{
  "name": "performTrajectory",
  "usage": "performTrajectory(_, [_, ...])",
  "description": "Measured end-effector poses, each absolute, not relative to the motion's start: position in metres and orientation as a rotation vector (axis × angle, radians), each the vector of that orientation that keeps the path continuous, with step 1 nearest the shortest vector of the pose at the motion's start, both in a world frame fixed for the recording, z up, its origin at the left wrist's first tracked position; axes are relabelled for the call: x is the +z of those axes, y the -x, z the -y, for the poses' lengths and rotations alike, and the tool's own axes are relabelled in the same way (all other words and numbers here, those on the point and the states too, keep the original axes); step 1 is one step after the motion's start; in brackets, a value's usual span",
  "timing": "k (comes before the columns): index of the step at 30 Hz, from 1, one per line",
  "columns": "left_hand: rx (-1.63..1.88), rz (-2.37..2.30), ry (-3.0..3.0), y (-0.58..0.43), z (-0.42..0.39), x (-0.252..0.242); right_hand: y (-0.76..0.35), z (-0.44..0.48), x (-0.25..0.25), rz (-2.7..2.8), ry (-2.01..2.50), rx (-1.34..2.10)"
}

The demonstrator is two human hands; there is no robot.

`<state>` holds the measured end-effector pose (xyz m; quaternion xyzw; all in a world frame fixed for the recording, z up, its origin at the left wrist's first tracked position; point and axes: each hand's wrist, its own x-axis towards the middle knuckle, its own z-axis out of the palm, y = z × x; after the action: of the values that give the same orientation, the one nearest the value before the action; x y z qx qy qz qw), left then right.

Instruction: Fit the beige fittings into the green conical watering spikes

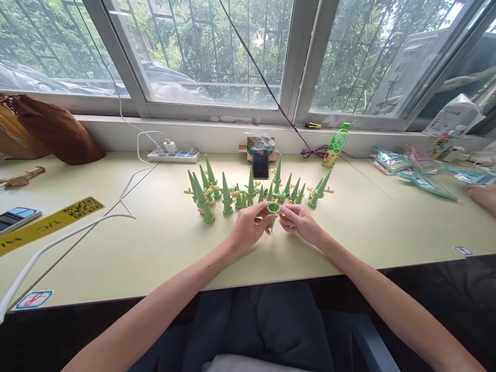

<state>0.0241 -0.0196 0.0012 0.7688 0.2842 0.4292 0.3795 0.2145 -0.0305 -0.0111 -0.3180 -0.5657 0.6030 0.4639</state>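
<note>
My left hand (251, 225) is closed around a green plastic plant watering spike (273, 208), its round open end facing up towards me. From the other side, my right hand (301, 223) pinches the spike near its rim, where a small yellow part partly shows between the fingers. Below the rim, most of the spike's body is hidden by my fingers. Just beyond my hands stand several more green spikes (201, 199), most with the point up and some with small yellow valves (329, 191) sticking out sideways.
A green drink bottle (336, 145) stands at the back right beside bundled wires (315, 151). Packaged items (426, 184) lie further right, near another person's hand (482, 198). At the back left are a power strip (178, 155) and a white cable (127, 199); a phone (17, 219) lies far left.
</note>
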Motion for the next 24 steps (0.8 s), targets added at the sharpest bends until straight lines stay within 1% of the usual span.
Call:
performTrajectory(6, [1.084, -0.617, -1.731, -0.027, 0.019, -0.002, -0.211, 0.033, -0.01, 1.44, 0.79, 1.384])
performTrajectory(14, [1.026, -0.639, -1.474, -0.03, 0.02, 0.004, -0.206, 0.036, -0.008, 1.496, 0.816, 1.272])
performTrajectory(24, [0.843, -0.628, -1.155, -0.027, 0.016, 0.003, -0.209, 0.035, -0.017, 1.759, 0.989, 0.836])
